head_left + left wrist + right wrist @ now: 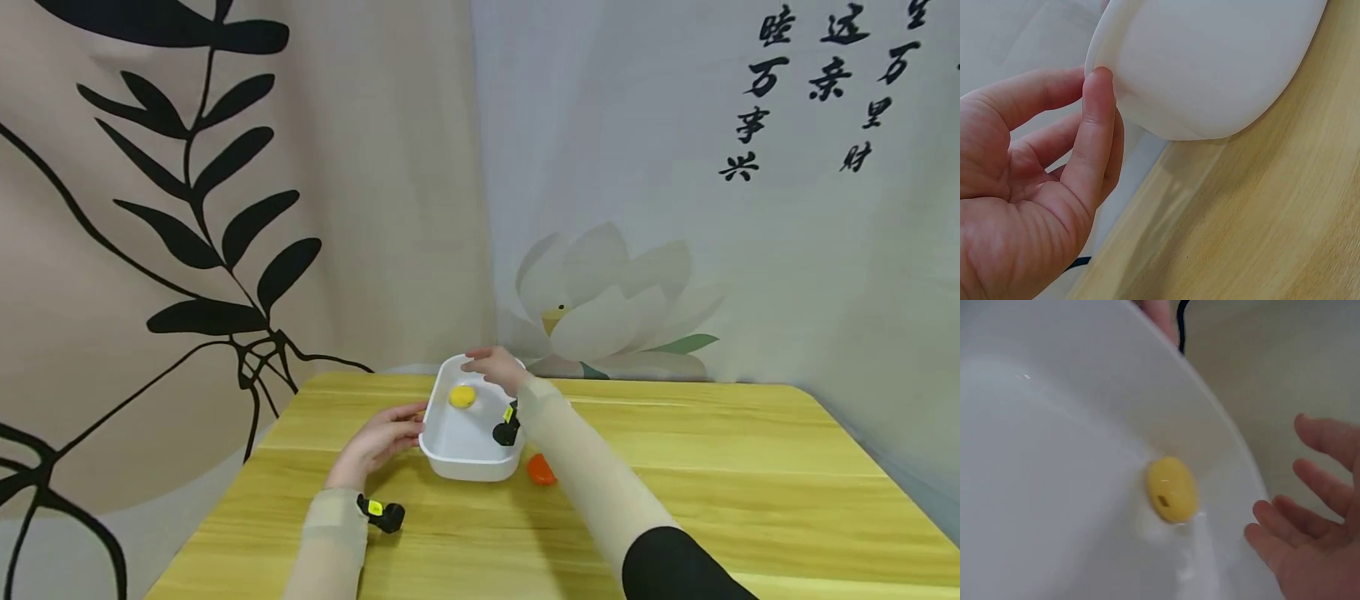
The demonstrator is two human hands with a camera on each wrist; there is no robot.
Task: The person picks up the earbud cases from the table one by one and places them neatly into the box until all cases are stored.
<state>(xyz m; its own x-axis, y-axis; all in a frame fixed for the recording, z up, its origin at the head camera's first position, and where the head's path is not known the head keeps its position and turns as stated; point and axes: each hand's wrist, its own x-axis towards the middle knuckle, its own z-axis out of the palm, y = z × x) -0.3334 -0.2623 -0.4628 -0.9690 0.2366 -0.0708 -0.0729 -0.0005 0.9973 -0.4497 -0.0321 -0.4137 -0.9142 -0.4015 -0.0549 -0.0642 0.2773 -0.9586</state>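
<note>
A white, deep-sided plastic tub (471, 469) with rounded corners is in the middle of the head view. Inside it lies a smooth yellow oval piece (1172, 489) with a small dark slot in its side. At the tub's left side, my left hand (384, 435) holds the rim, thumb and fingertips against the edge. The left wrist view shows these fingers (1090, 112) on the rim close up. My right hand (497, 367) hovers at the far right rim, its fingers loosely spread and holding nothing. To the right wrist camera, its fingers appear just beyond the rim.
A rounded orange piece (541, 470) lies on the wooden table (712, 467) right of the tub, partly hidden by the right sleeve. Printed curtains (390, 208) hang right behind the table's far edge. Small black cameras are strapped to both wrists.
</note>
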